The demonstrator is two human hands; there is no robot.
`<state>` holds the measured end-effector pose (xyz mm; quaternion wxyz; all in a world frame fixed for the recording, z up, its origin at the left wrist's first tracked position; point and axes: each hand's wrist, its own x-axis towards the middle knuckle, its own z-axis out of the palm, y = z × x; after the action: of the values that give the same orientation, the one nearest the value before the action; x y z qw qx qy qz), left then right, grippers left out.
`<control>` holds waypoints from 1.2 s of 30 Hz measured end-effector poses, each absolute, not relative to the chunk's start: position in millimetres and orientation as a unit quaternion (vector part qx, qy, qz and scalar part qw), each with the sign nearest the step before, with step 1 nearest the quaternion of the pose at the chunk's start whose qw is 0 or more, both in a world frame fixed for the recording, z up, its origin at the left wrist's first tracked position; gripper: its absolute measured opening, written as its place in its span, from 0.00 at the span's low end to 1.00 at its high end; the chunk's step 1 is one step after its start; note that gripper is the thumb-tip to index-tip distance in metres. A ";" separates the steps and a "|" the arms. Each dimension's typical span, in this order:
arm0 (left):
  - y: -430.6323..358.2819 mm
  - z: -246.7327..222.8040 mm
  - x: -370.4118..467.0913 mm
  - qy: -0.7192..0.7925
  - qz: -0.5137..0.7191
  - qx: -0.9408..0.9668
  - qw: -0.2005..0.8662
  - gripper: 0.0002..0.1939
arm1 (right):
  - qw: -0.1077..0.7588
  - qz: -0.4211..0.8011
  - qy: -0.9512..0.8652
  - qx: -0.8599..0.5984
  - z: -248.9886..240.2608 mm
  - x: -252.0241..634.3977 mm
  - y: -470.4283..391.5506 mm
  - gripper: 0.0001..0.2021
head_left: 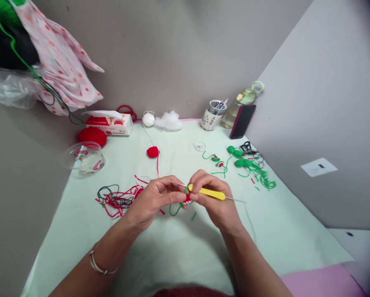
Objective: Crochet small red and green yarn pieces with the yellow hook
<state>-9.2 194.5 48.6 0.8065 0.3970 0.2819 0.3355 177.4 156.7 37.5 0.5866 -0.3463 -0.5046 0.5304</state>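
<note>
Between thumb and fingers, my left hand [155, 198] pinches a small crocheted piece [187, 200] in red, white and green, partly hidden by the fingertips. My right hand [214, 202] is closed on a crochet hook [214, 194] with a yellow handle. Its thin metal shaft points left, past the top of the piece, and a second thin metal end sticks out to the right. A loop of green yarn [174, 211] hangs below the left fingers. On the cloth just under the hands lies a short green yarn scrap [194, 215].
Tangled red and black yarn [118, 200] lies left, green yarn [259, 171] right. Behind are a red yarn ball [153, 152], white stuffing [169, 121], a tissue box [118, 123], a pen jar [212, 117], a bottle [234, 109], a phone [242, 121] and a plastic tub [92, 163].
</note>
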 end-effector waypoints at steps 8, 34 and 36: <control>193.7 46.5 -7.5 0.288 0.372 0.394 0.790 0.13 | 0.578 0.616 -0.439 -0.307 36.7 169.1 156.0 0.06; 201.3 45.9 -15.2 0.285 0.302 0.415 0.809 0.13 | 0.585 0.597 -0.428 -0.344 35.0 172.5 158.4 0.07; 200.4 46.4 -15.4 0.289 0.300 0.424 0.804 0.13 | 0.585 0.597 -0.426 -0.346 35.4 172.0 158.4 0.08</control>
<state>-15.4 200.4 46.4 0.8039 0.4240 0.2893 0.3005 172.0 158.4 35.4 0.5850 -0.3455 -0.4261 0.5974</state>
